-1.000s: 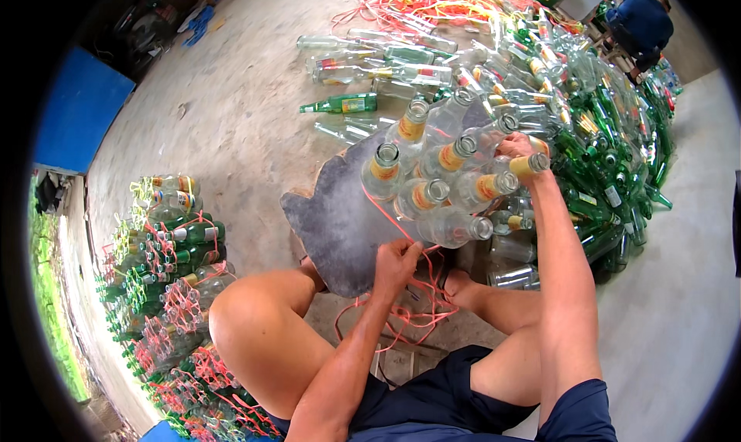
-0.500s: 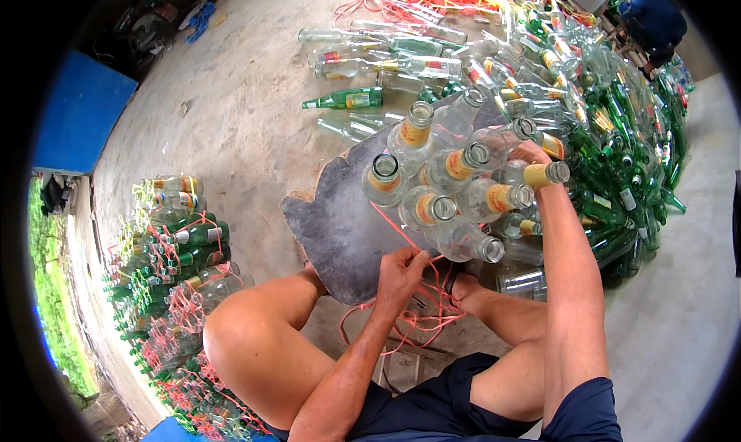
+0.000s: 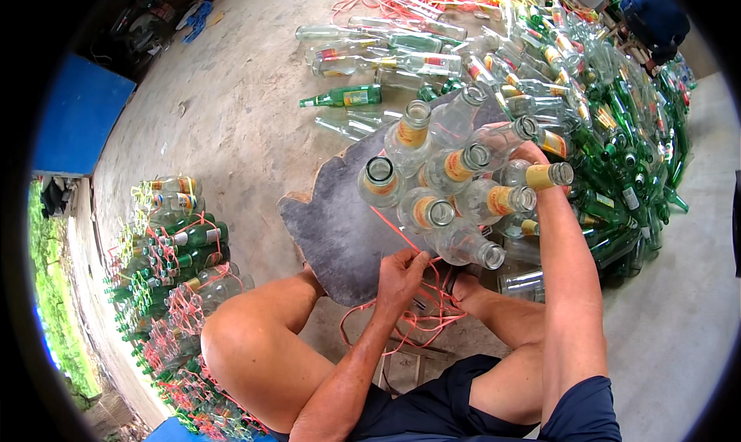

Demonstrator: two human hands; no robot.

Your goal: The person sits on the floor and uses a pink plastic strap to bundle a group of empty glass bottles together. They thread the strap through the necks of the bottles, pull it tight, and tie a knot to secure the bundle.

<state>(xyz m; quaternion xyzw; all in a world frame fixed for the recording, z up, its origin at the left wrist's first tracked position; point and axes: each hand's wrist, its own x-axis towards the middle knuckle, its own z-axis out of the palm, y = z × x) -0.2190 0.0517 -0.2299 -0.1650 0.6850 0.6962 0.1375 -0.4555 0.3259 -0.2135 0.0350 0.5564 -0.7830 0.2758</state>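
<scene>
Concrete floor (image 3: 224,110) is littered with loose bottles (image 3: 617,152); clear bottles (image 3: 457,164) are bunched on a grey board (image 3: 332,230); pink strap (image 3: 394,226) is pinched in the closed left hand (image 3: 401,278); right hand (image 3: 528,153) is half hidden behind them, grip can't be told

The bottles (image 3: 457,166) are smooth, glossy glass, the board (image 3: 340,226) matt, perhaps wood, the strap (image 3: 395,230) plastic.

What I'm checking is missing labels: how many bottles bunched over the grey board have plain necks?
3: the farthest bottle, the upper-right bottle by the right hand, and the nearest bottle. Others may be hidden.
</scene>
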